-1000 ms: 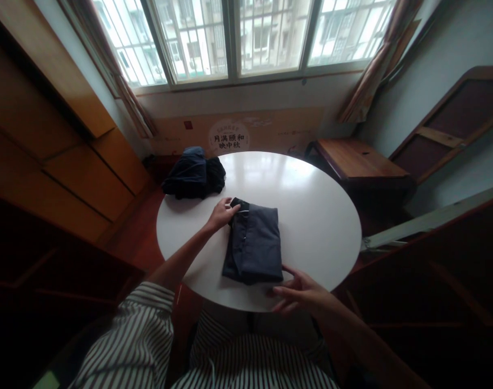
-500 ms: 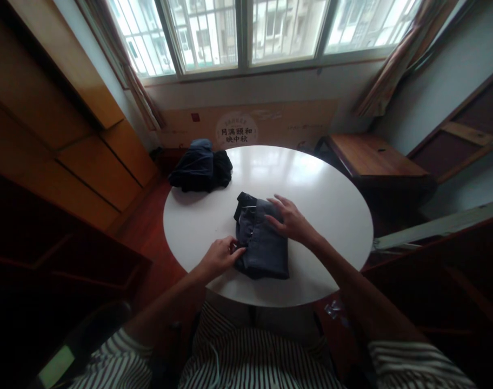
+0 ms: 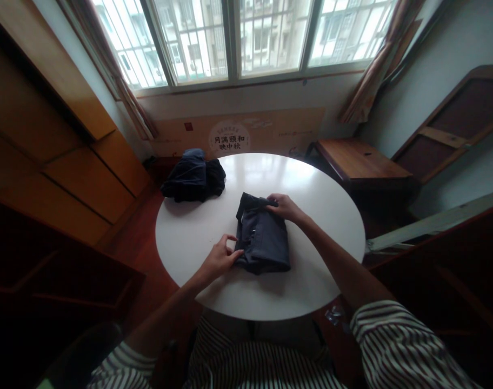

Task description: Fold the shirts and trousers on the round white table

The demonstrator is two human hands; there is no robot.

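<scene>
A dark grey garment (image 3: 266,240), folded into a thick rectangle, lies on the round white table (image 3: 323,216) before me. White drawstring-like bits show along its left part. At its lower left edge is my left hand (image 3: 221,258), the thumb on the cloth and the index finger arched apart from it; the fingers beneath the thumb appear to grip the edge. My right hand (image 3: 287,208) pinches the top edge near the far right corner, where a darker strip of cloth is turned over. The garment's underside is hidden.
A pile of dark folded clothes (image 3: 194,175) sits at the table's far left edge. Behind the table stands a printed cardboard panel (image 3: 266,129) below the window. A wooden side table (image 3: 362,159) is at the right, wooden cabinets (image 3: 88,183) at the left.
My right hand has gone from lying spread over the garment to pinching its far edge, and the darker top strip now lies folded across. My left hand stays at the left edge.
</scene>
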